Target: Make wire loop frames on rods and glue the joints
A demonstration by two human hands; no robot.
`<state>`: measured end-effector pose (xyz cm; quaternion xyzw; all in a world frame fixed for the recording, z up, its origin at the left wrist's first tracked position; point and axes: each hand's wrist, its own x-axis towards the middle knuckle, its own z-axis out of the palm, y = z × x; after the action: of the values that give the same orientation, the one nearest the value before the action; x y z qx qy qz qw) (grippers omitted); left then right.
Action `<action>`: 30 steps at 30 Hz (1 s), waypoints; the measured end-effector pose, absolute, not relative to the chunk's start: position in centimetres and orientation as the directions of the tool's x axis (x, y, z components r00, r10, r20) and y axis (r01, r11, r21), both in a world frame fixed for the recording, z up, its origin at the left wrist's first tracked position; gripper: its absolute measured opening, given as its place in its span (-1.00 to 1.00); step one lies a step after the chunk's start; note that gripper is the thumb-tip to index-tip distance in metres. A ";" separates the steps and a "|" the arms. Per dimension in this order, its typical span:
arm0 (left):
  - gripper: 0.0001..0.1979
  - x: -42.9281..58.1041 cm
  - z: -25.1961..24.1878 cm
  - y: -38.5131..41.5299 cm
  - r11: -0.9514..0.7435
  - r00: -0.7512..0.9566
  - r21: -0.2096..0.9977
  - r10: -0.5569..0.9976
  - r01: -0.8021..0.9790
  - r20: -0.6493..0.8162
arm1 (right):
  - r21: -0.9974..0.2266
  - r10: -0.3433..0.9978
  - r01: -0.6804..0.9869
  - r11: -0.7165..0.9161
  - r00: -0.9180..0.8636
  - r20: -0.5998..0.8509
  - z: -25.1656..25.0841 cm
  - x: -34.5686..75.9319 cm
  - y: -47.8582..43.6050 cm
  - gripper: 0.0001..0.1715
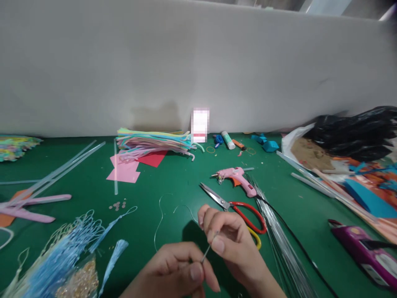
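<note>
Low in the middle of the head view, my left hand (pixel 176 267) pinches a thin metal wire (pixel 206 253) between thumb and finger. My right hand (pixel 232 242) grips the same wire a little higher up, its fingers curled. Thin curved strands (pixel 159 219) run out on the table from beside both hands; whether they join the held wire I cannot tell. Just beyond my right hand lie scissors (pixel 223 199) with red handles and a second, yellow handle (pixel 254 238), partly hidden. A bundle of straight silvery wires (pixel 279 244) lies to the right.
A pink glue gun (pixel 238 176) with a black cord lies behind the scissors. Pipe cleaners (pixel 151 145) and a bright phone-like screen (pixel 200 124) are at the wall. Blue tassels (pixel 62 256) and a bag of gold beads (pixel 80 279) lie left; a purple device (pixel 362 252) right.
</note>
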<state>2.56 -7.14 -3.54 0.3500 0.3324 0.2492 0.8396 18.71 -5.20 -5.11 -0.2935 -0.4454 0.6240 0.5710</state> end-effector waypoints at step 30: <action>-0.71 -6.1 -3.4 -10.4 0.235 0.419 0.954 0.859 0.187 -0.294 | -0.718 0.925 -0.693 -0.063 0.229 -0.302 -5.7 22.1 -2.6 -0.67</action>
<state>-6.06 -10.38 -3.41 0.5583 0.4684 0.2664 0.6308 22.14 -2.63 -5.72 -0.4080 -0.1425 0.6043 0.6694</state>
